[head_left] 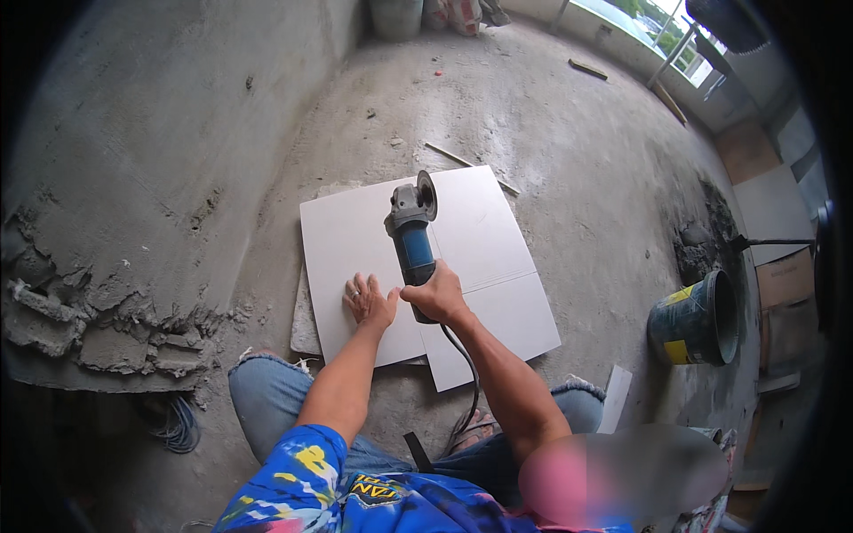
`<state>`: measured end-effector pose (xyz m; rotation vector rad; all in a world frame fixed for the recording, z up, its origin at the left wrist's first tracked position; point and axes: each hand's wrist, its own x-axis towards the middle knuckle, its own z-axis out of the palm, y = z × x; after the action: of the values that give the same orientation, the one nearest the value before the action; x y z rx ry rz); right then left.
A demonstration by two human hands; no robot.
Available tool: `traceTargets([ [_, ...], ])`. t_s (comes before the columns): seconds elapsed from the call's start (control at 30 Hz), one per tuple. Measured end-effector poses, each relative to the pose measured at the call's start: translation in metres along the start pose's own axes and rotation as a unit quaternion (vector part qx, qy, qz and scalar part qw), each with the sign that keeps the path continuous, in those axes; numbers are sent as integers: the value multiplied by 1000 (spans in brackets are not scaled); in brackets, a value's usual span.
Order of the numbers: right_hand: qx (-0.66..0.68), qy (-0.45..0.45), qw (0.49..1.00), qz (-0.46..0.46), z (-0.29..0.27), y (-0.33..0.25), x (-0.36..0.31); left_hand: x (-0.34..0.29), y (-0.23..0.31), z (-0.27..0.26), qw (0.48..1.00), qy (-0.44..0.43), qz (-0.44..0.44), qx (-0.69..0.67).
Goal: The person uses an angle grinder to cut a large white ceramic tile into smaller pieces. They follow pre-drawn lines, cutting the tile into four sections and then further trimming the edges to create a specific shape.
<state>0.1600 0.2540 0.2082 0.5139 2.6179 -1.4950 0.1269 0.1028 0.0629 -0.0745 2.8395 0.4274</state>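
Observation:
A large white tile (355,240) lies flat on the dusty concrete floor in front of me. My right hand (435,296) grips the blue body of an angle grinder (411,233), whose grey head and disc sit on the tile near its far edge. A black cord runs from the grinder back along my right forearm. My left hand (370,301) presses flat on the tile just left of the grinder, fingers spread. A cut line runs across the tile's right part, and the grinder stands along a lengthwise line.
A rough grey wall with broken mortar (107,329) rises on the left. A dark bucket with yellow patches (697,322) stands at right beside a mortar pile (702,244). Wood strips (588,68) lie farther off, blue wire (178,426) at lower left. My knees flank the tile.

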Motion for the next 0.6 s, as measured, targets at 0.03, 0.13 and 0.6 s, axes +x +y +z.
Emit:
traceTargets([
  [0.03,-31,11,999,-6,0,7,7,1,-4,3,999,-11,24,30],
  [0.13,-72,1,997,4,7,28,29,-9,-19,17,996,43,48,66],
  [0.6,-38,23,996,80,53,39,187,-14,-22,18,994,41,53,87],
])
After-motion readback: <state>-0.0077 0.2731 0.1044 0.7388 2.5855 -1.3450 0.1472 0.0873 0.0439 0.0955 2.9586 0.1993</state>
